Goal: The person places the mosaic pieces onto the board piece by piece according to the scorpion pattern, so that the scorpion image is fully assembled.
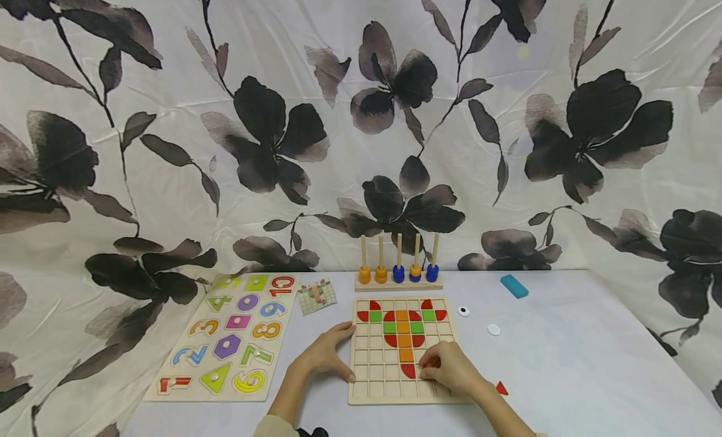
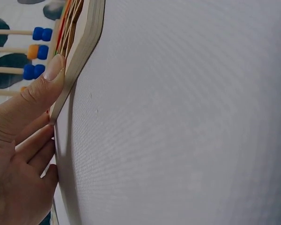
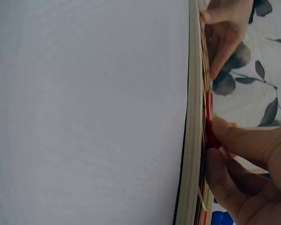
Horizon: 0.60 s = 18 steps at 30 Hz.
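Observation:
A wooden grid board point(image 1: 372, 377) lies flat on the table, with red, green and orange pieces set in some of its squares. My left hand point(image 1: 326, 352) is spread along the board's left edge, thumb and fingertips touching it; in the left wrist view the thumb point(image 2: 42, 91) presses the board's rim. My right hand point(image 1: 449, 366) is over the lower right part of the board. Its thumb and index finger pinch a small red piece point(image 3: 210, 133) close beside the lowest red quarter-round piece point(image 1: 408, 370). The fingers hide most of the held piece's outline.
A number-and-shape puzzle board point(image 1: 265, 396) lies at the left, with a pattern card point(image 1: 317, 296) near it. Behind the grid stands a peg rack point(image 1: 398, 285) with beads. To the right are a teal block point(image 1: 514, 286), a white disc point(image 1: 494, 330), an eye-like disc point(image 1: 464, 311) and a red piece point(image 1: 502, 388).

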Each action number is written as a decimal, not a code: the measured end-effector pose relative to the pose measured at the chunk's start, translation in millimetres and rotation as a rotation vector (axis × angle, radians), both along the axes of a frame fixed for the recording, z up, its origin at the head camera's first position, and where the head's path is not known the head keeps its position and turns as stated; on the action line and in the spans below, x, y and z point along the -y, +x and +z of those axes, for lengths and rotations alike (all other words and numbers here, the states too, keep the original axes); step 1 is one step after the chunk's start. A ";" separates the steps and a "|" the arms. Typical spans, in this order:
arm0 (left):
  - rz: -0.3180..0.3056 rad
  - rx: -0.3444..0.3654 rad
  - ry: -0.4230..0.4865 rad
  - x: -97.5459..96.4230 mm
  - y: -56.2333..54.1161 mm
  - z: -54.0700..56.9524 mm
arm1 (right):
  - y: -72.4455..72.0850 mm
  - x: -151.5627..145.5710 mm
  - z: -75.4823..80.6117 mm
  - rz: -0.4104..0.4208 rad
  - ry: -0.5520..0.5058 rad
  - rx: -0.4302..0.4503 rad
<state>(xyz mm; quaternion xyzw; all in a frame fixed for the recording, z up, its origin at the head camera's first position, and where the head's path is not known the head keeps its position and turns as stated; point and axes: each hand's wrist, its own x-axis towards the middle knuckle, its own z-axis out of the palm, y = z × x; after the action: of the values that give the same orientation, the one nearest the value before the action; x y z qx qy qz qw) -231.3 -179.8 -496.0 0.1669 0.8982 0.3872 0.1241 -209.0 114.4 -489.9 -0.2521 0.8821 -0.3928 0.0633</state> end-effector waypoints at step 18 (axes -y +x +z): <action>0.001 -0.007 -0.006 -2.1 1.0 2.7 | 11.7 8.7 0.9 -0.017 0.091 -0.125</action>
<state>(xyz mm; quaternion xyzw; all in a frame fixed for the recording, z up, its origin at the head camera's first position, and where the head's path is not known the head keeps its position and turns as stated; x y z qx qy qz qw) -230.3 -177.7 -493.3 0.1677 0.8998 0.3841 0.1211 -197.4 105.7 -489.0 -0.2656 0.9034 -0.3363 0.0162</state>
